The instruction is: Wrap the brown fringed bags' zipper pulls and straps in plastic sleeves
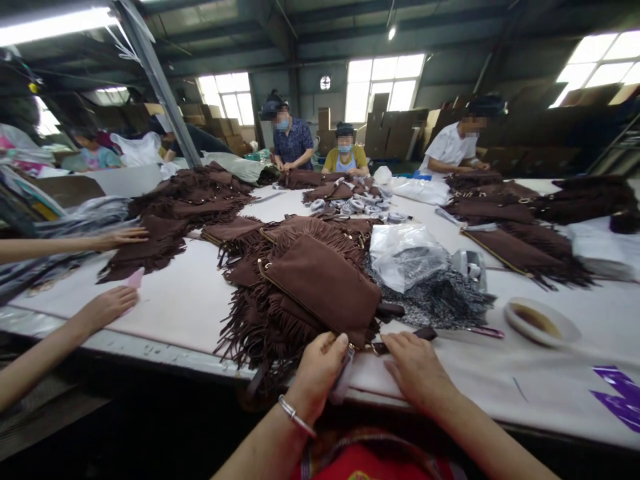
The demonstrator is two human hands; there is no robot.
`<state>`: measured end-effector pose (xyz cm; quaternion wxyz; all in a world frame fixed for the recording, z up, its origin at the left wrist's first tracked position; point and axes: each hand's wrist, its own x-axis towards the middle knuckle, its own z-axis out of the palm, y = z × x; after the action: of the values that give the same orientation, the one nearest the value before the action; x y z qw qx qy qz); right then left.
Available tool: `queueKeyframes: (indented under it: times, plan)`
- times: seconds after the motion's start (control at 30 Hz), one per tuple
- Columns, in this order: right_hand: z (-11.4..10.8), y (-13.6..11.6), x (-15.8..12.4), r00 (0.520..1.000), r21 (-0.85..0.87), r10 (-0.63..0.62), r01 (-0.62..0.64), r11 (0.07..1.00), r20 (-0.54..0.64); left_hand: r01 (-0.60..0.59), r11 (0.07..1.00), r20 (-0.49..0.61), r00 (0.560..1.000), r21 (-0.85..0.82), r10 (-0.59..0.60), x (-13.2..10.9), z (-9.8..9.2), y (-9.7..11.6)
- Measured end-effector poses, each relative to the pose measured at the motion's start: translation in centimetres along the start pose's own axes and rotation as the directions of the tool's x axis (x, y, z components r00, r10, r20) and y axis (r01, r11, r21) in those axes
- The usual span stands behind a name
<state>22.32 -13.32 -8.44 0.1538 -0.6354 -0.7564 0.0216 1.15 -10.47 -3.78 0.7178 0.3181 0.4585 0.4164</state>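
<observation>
A brown suede-like bag (325, 283) with a zip along its edge lies on top of a heap of brown fringed bags (280, 313) in front of me. My left hand (320, 367), with a bracelet on its wrist, is closed on the bag's near corner, thumb on top by a metal fitting. A greyish translucent wrapping (343, 380) hangs beside those fingers. My right hand (417, 367) lies over a short brown strap (425, 333) with its fingers bent around it. A gold-coloured clasp (375, 348) shows at the strap's end, between both hands.
Right of the heap are clear plastic bags (403, 257), black-and-white speckled material (440, 297), a tape roll (470, 267) and a round dish (540, 320). A co-worker's hands (113, 307) reach in from the left. Further brown bags (520, 247) and several people are across the table.
</observation>
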Motion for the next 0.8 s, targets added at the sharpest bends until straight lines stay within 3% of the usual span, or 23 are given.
queueKeyframes:
  times: [0.07,0.13,0.2,0.27,0.33,0.4,0.47,0.53,0.63,0.67,0.7,0.77,0.8]
  plan:
    - [0.2,0.6,-0.3,0.999,-0.09,-0.003,0.008,0.996,0.054,0.065,0.998,-0.043,0.997,-0.021,-0.066,1.0,0.7,0.6]
    - [-0.1,0.9,-0.6,0.995,-0.104,0.022,-0.012,0.994,0.093,0.05,0.999,-0.093,0.994,0.007,-0.05,2.1,1.5,1.5]
    - [-0.7,1.0,-0.9,0.99,-0.025,0.076,-0.073,0.997,0.12,-0.049,0.994,-0.084,0.995,0.101,0.058,3.1,2.1,2.9]
    - [-1.5,0.9,-1.1,0.974,0.171,0.158,-0.186,0.968,0.165,-0.204,0.95,0.003,0.978,0.237,0.209,4.2,2.5,4.9]
    - [-2.0,0.3,-0.9,0.944,0.446,0.215,-0.31,0.84,0.252,-0.334,0.858,0.104,0.942,0.39,0.319,5.5,2.5,7.5]
    - [-2.0,-0.7,-0.4,0.922,0.663,0.212,-0.382,0.644,0.325,-0.404,0.709,0.11,0.9,0.578,0.423,6.9,2.2,10.1]
    - [-1.5,-2.0,0.1,0.891,0.748,0.223,-0.453,0.485,0.395,-0.381,0.567,0.033,0.849,0.73,0.528,7.9,1.6,12.0]
    - [-0.7,-3.3,0.4,0.841,0.753,0.241,-0.54,0.376,0.484,-0.36,0.455,-0.034,0.753,0.814,0.657,7.9,1.1,12.7]
    - [-0.1,-4.6,0.3,0.789,0.774,0.214,-0.611,0.167,0.577,-0.427,0.205,0.053,0.52,0.881,0.852,5.7,0.9,10.0]
    - [0.0,-4.8,0.2,0.79,0.793,0.203,-0.603,0.089,0.578,-0.465,0.175,0.1,0.509,0.868,0.855,4.6,0.9,8.3]
    - [-0.1,-4.9,0.0,0.796,0.81,0.198,-0.586,0.016,0.572,-0.496,0.228,0.116,0.571,0.838,0.813,3.5,1.0,6.2]
    - [-0.2,-5.0,-0.3,0.817,0.838,0.195,-0.541,-0.068,0.543,-0.445,0.502,0.152,0.84,0.741,0.52,1.6,1.4,1.8]
    - [-0.3,-5.0,-0.6,0.822,0.841,0.183,-0.537,-0.066,0.54,-0.332,0.665,0.156,0.937,0.669,0.311,1.0,1.6,-0.2]
